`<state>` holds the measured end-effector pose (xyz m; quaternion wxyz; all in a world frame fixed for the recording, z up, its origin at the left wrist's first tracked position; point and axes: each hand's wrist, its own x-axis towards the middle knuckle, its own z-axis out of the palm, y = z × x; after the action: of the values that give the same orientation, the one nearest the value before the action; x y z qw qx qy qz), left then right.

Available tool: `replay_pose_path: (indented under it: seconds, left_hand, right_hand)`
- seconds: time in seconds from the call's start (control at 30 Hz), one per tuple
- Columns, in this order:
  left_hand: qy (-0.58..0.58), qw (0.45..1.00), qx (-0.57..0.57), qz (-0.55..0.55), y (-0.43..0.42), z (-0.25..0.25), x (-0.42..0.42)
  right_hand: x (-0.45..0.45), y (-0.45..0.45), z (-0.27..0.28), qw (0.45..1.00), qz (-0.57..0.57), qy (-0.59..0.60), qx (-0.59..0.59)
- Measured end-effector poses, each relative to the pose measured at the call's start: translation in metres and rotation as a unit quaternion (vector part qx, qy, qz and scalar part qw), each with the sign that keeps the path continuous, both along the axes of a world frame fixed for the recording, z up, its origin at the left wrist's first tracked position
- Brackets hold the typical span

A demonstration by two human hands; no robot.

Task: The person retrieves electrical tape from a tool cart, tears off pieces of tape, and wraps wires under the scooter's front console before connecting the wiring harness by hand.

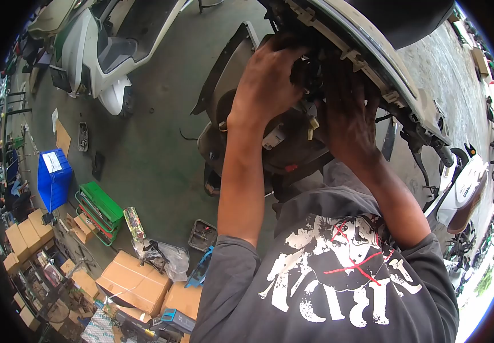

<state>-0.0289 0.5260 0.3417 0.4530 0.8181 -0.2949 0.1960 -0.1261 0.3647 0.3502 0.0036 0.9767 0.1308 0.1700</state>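
Note:
Both hands reach into the opened front of a scooter, beneath a long panel [372,54] with clips along its edge. My left hand [264,83] is closed, its fingers curled by dark wiring or parts [310,74]; what they hold is hidden. Opposite it, my right hand [347,117] has its fingers stretched up into the shade under the panel, with the tips out of sight. A yellowish connector [313,127] hangs between the two wrists. Below my left wrist sits a whitish part [274,138].
A white scooter [90,63] stands at upper left, and another white one [464,188] at right. A blue bin [53,177], a green crate [99,204], cardboard boxes [133,280] and a small dark tray [203,235] lie on the floor at left. A handlebar grip [444,154] projects near my right arm.

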Motion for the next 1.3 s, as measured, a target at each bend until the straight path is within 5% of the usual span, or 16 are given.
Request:
replay_pose_path:
  seconds: [0.47,0.63,0.87,0.97,1.07,1.17,1.23,1.3]
  left_hand:
    - [-0.071,0.997,-0.020,-0.017,-0.015,-0.022,0.001]
    - [-0.101,0.993,0.047,0.050,-0.025,-0.025,0.002]
    - [-0.073,0.984,0.066,0.149,-0.052,-0.017,-0.003]
    - [-0.016,0.986,0.005,0.169,-0.064,-0.015,-0.005]
    - [-0.091,0.973,-0.055,0.206,-0.068,-0.017,-0.001]
    - [-0.068,0.965,0.042,0.250,-0.064,-0.015,-0.008]
    - [-0.047,0.978,0.052,0.198,-0.055,-0.016,-0.008]
    - [-0.012,0.987,0.087,0.133,-0.038,-0.016,-0.006]
  right_hand:
    - [-0.039,0.006,0.005,0.999,0.008,0.007,0.035]
    - [-0.051,0.001,0.006,0.993,0.050,0.099,0.031]
    - [-0.031,-0.006,0.005,0.994,0.024,0.060,0.083]
    - [-0.030,-0.009,0.005,0.997,0.017,0.051,0.057]
    - [-0.039,-0.017,0.008,0.995,0.048,0.034,0.081]
    - [-0.052,-0.024,0.006,0.978,0.054,0.065,0.189]
    - [-0.054,-0.020,0.011,0.876,-0.055,0.157,0.452]
    - [-0.052,-0.020,0.008,0.834,-0.097,0.196,0.507]
